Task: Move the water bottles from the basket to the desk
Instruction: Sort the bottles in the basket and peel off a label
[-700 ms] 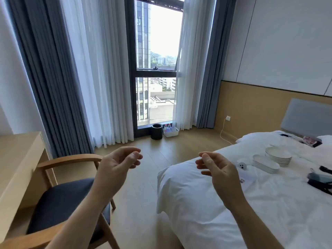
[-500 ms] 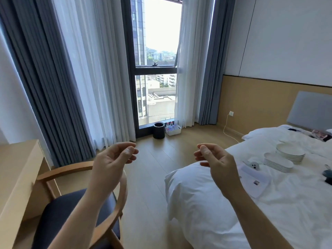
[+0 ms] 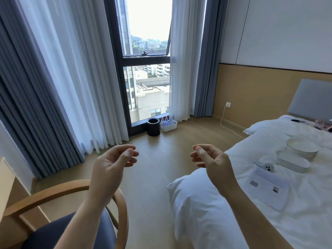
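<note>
A bed (image 3: 269,203) with white bedding is seen filling the right side of the view, and the tall window (image 3: 146,69) is framed by sheer and grey curtains (image 3: 53,78) at the far end of the wooden floor (image 3: 158,177). A wooden armchair (image 3: 59,218) with a dark seat cushion is found at the lower left, and only a pale edge of the desk (image 3: 4,178) is shown at the left border. Both bare forearms are raised in the foreground. The left hand (image 3: 109,169) is held over the chair's curved back, its fingers loosely curled with the thumb resting near the fingertips; nothing is gripped or touched by it. The right hand (image 3: 213,164) is held over the near corner of the bed in a mirrored pose, half curled and empty, well apart from the left. On the bed, a sheet of paper (image 3: 267,189), a stack of white plates (image 3: 302,148) and a stack of oblong white dishes (image 3: 292,161) are laid, with a small white device (image 3: 268,167) just beside the paper. Far off, below the window, a black cylindrical bin (image 3: 153,127) is stood on the floor, and just beside it the white basket (image 3: 169,127) is placed, in which the water bottles (image 3: 165,121) are kept upright.
</note>
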